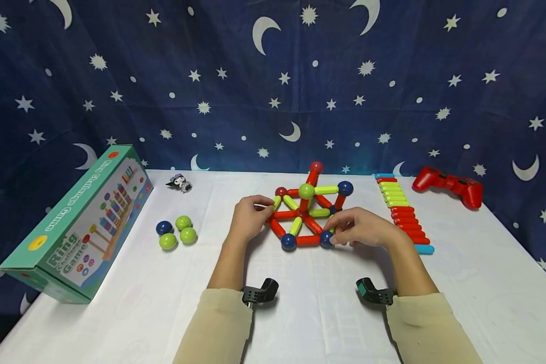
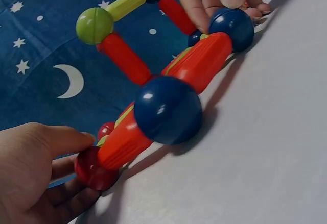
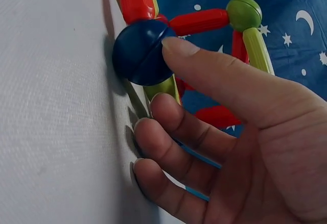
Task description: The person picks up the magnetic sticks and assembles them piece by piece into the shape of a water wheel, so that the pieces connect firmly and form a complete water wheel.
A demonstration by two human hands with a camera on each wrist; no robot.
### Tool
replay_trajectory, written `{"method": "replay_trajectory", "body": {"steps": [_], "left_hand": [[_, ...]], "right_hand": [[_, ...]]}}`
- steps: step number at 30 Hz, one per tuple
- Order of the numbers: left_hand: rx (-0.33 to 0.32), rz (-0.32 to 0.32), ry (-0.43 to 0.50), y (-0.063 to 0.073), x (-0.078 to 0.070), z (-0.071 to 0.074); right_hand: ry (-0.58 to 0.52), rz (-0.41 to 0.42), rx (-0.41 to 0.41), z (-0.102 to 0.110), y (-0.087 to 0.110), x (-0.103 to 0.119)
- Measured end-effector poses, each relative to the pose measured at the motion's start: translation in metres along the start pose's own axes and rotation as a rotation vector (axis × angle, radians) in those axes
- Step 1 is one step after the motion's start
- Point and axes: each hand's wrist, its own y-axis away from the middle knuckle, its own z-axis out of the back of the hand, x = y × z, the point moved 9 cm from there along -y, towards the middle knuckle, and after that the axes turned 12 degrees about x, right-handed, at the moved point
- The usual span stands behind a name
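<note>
A magnetic stick-and-ball structure (image 1: pixel 308 240) of red and lime rods stands on the table, with three uprights and balls on top. My left hand (image 1: pixel 250 218) is at its left corner. In the left wrist view the thumb and fingers pinch a red ball (image 2: pixel 96 169) there. My right hand (image 1: pixel 364 227) is at the near right corner, its thumb pressed on a blue ball (image 3: pixel 143 53). The other fingers curl beside that ball, low over the table, and the index finger is mostly hidden in the right wrist view. Another blue ball (image 2: pixel 168 109) sits at the near left corner.
Loose lime balls (image 1: pixel 188 235) and a blue ball (image 1: pixel 164 228) lie to the left, near a small figurine (image 1: pixel 179 183) and a green game box (image 1: pixel 86 227). On the right are a row of rods (image 1: pixel 402 210) and a red game controller (image 1: pixel 450 185). A starry cloth (image 1: pixel 236 116) hangs behind.
</note>
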Motion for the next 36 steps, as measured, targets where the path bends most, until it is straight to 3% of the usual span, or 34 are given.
{"method": "replay_trajectory", "body": {"steps": [5,13,19,22,27,31,36], "left_hand": [[0.055,0.01,-0.007,-0.001,0.003,0.0],[0.179,0.045,0.056,0.002,0.008,0.0],[0.302,0.104,0.252,0.006,0.015,-0.004],[0.241,0.111,0.278,0.004,0.016,-0.001],[0.005,0.006,0.091,-0.001,0.007,0.009],[-0.014,-0.035,-0.043,-0.002,-0.001,0.003],[-0.045,-0.023,-0.083,0.0,-0.002,0.003]], "right_hand": [[-0.003,-0.004,-0.041,0.005,0.001,-0.005],[-0.006,-0.005,-0.087,0.01,0.002,-0.009],[-0.004,-0.063,-0.22,0.023,0.004,-0.018],[-0.023,-0.075,-0.274,0.026,0.004,-0.022],[-0.026,-0.057,-0.334,0.028,0.003,-0.024],[-0.016,-0.032,-0.37,0.03,0.003,-0.024],[-0.042,-0.012,-0.365,0.029,0.003,-0.02]]}}
